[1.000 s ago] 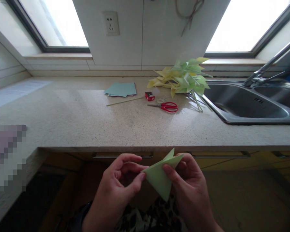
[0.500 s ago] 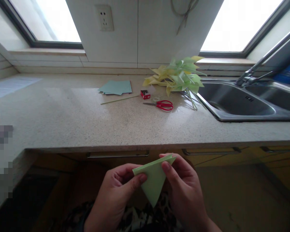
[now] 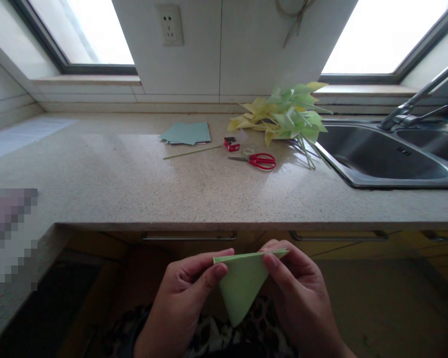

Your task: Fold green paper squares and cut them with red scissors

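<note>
Below the counter edge I hold a light green sheet of paper [image 3: 242,283] folded into a triangle, its point hanging down. My left hand [image 3: 182,303] pinches the left corner between thumb and fingers. My right hand [image 3: 302,298] pinches the right corner the same way. The folded top edge runs level between the two hands.
On the speckled countertop [image 3: 134,184] lie red scissors [image 3: 259,160], a small red box [image 3: 231,144], a thin green stick [image 3: 192,152], a stack of pale blue-green paper [image 3: 187,133] and a heap of green and yellow paper pinwheels [image 3: 283,117]. A steel sink [image 3: 381,156] is at the right.
The two flaps of the paper have closed together into a flat triangle. Both hands shifted slightly and the top edge now sits level.
</note>
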Motion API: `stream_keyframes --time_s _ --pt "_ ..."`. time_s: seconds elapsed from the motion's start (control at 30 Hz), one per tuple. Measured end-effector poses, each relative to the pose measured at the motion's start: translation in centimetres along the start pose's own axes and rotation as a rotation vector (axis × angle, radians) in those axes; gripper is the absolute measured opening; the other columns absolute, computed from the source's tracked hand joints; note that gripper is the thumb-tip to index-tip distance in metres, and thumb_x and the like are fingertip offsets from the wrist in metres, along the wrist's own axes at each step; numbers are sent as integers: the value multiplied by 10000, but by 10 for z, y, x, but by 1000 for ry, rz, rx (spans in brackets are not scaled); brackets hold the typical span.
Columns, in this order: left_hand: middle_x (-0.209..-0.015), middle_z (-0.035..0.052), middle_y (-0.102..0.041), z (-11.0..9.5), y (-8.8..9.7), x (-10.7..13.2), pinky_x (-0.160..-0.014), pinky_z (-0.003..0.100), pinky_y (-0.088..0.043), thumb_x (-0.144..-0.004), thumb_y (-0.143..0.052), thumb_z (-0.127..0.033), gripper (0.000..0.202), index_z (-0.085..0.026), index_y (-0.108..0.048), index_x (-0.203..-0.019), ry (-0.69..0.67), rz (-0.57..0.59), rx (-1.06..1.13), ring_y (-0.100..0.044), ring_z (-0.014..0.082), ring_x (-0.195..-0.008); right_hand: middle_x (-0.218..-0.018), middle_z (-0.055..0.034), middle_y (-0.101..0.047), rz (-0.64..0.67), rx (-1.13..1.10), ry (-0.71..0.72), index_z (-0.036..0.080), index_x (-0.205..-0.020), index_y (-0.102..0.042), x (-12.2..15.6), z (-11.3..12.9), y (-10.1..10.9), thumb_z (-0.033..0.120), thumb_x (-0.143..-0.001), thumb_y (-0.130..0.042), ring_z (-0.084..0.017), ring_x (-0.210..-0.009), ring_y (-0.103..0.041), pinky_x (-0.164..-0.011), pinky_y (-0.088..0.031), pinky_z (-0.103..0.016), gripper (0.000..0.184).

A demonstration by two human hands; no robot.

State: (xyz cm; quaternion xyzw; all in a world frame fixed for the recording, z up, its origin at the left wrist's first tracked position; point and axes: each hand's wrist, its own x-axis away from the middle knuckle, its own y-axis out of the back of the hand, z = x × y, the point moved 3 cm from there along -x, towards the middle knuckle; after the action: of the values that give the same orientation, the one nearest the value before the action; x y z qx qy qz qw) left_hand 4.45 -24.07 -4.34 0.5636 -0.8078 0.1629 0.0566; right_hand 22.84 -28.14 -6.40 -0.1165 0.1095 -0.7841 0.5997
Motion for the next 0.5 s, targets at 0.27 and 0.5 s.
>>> stream_keyframes --time_s 0.27,0.5 --pt "-1031 10 -804 -3 8 5 -821 275 -599 -889 -750 -365 254 -331 -763 -1140 -218 -103 -153 -749 191 -904 -868 -3 -594 4 16 34 245 -877 -685 2 0 1 311 -940 -680 -122 -759 -528 -652 -466 -208 92" --pt "-1022 -14 -772 -20 20 7 -837 254 -585 -944 -671 -206 112 -303 -714 -978 -506 33 -556 -733 170 -959 -831 -25 -655 51 391 365 279 -886 -715 7 27 -4 219 -928 -669 -168 -768 -614 -618 -506 -262 86"
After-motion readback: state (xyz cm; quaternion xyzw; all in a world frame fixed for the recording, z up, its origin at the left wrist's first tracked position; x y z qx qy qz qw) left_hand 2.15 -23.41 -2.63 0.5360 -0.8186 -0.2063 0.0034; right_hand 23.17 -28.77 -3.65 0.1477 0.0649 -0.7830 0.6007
